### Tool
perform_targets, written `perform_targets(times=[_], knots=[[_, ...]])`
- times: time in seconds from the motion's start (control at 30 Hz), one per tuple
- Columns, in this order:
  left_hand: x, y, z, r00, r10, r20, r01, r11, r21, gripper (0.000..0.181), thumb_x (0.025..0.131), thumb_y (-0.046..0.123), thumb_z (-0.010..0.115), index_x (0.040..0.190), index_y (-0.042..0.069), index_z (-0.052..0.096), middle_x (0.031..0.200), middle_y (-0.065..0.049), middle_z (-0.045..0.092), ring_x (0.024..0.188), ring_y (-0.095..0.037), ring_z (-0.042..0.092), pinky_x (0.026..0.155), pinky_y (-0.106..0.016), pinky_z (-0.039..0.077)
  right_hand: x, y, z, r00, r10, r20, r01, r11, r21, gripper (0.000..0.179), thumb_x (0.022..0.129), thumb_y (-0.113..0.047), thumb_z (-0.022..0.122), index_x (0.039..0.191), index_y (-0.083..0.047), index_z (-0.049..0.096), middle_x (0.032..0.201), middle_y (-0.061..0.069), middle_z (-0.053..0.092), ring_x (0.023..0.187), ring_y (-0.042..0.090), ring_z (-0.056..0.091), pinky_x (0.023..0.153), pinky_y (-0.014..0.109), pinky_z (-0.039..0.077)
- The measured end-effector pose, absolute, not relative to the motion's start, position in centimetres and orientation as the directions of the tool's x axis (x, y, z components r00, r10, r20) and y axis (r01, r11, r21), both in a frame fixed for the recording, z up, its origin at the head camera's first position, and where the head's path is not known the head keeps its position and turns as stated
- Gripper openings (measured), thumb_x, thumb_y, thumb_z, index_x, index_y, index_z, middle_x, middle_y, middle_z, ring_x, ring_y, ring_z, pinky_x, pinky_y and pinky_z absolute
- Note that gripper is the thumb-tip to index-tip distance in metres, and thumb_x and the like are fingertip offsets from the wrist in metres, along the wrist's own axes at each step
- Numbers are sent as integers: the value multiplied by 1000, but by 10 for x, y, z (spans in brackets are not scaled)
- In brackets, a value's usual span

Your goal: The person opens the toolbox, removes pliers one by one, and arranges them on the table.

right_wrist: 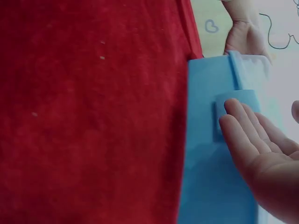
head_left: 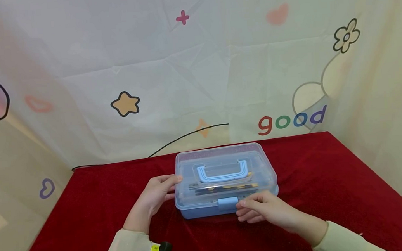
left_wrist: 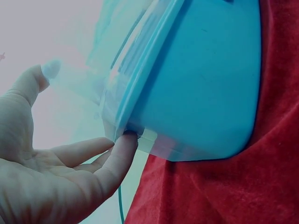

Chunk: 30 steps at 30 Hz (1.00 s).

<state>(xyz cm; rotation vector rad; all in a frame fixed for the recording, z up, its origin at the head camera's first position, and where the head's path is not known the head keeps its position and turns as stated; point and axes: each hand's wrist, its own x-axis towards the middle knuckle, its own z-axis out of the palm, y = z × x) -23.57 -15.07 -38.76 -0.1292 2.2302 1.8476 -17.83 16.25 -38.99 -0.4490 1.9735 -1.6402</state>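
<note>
The plastic storage box (head_left: 226, 180) stands on the red cloth (head_left: 88, 211), between both hands. The left hand (head_left: 156, 192) has its fingers spread and relaxed, one fingertip under the lid rim at the left corner. The right hand (head_left: 263, 208) lays straight fingers on the blue latch (head_left: 228, 203) in front. If the latch springs open suddenly, the box may slide away, because neither hand really grips it.

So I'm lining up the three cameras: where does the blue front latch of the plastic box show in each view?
Head: the latch sits low at centre, on the box's near wall, beside the right hand.
Left wrist: not in it; only a box corner and the left hand.
Right wrist: right of centre, under the right hand's fingertips.
Shared landmark: the red cloth, in all three.
</note>
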Motion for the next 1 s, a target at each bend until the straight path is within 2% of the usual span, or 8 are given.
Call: perform_targets(times=[0.33,0.53,0.77,1.0], knots=[[-235,-151,-386,-968,77,-239,-220,201,955,55,86,39,67,127,4,57,117,-9,64,103,-22,61,88,-36,55,-179,158,-408,-820,-479,-313,235,218,-947,63,96,-40,48,120,17,53,105,23,68,92,25,70,81,39,57],[-236,-151,-387,-969,81,-235,-215,202,956,54,86,38,66,127,4,57,118,-10,64,105,-22,61,89,-36,55,-176,153,-418,-809,-430,-402,365,169,-915,75,94,-48,49,127,19,43,110,21,67,94,24,69,81,38,57],[-237,-151,-388,-967,69,-247,-228,204,952,55,85,40,67,127,6,57,118,-9,63,105,-23,61,88,-35,55,-176,147,-420,-790,-440,-427,443,71,-894,79,93,-51,49,131,18,38,118,20,63,101,24,67,88,41,55],[-236,-151,-388,-965,62,-255,-237,205,949,54,85,40,67,127,6,57,118,-8,63,107,-23,60,89,-35,55,-175,142,-421,-799,-431,-419,459,12,-888,75,93,-46,53,130,17,35,111,15,65,98,20,67,90,39,54]])
